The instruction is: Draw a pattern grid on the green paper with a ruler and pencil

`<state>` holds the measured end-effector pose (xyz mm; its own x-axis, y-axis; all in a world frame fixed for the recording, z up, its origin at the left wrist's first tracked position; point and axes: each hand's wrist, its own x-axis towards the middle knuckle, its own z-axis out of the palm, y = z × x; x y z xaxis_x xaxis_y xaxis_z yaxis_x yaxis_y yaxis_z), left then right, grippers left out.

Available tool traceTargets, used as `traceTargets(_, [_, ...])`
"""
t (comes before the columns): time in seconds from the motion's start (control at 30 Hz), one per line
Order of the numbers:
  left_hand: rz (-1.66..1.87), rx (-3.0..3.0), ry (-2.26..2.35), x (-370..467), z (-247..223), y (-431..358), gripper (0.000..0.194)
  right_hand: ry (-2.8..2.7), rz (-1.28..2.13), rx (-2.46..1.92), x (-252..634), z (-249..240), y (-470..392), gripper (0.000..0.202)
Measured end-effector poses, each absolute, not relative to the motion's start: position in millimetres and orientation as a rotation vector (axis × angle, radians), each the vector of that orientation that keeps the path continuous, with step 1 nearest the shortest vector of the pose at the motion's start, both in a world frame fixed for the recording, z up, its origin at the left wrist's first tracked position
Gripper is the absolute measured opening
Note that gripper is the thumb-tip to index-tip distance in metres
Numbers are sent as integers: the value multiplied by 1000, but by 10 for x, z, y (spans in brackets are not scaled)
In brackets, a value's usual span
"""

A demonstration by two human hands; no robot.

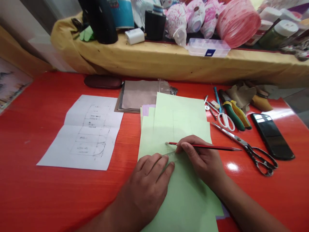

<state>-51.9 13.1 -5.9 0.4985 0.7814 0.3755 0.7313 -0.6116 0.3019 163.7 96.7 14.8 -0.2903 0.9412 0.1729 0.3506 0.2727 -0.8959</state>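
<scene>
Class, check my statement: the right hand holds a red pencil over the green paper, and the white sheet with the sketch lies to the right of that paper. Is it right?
Not quite: the head view shows the white sheet to the left of the green paper, not the right. The rest stands.

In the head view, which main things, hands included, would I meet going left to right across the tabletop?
White drawing sheet → left hand → right hand holding a red pencil → large metal scissors → black smartphone.

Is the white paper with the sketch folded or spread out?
Spread out: the white paper lies open on the red table, its sketch showing on both sides of a crease.
</scene>
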Motion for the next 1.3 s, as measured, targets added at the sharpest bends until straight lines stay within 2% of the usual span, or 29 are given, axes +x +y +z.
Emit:
traceTargets(0.17, [746, 2635, 1327, -514, -36, 131, 36, -1913, 1056, -1077, 1604, 138, 990, 18])
traceTargets(0.5, [731, 2626, 1317, -521, -31, 132, 36, -1786, 1055, -1174, 1607, 146, 960, 22])
traceTargets(0.7, [743, 2643, 1319, -515, -24, 143, 36, -1884, 1068, -1090, 1577, 129, 979, 20])
traceTargets(0.97, [734, 2613, 1316, -520, -43, 131, 36, -1804, 1011, -1224, 1606, 191, 955, 30])
traceTargets(1.3, [781, 2625, 1324, -503, -20, 154, 34, -1831, 1058, -1147, 1588, 169, 962, 27])
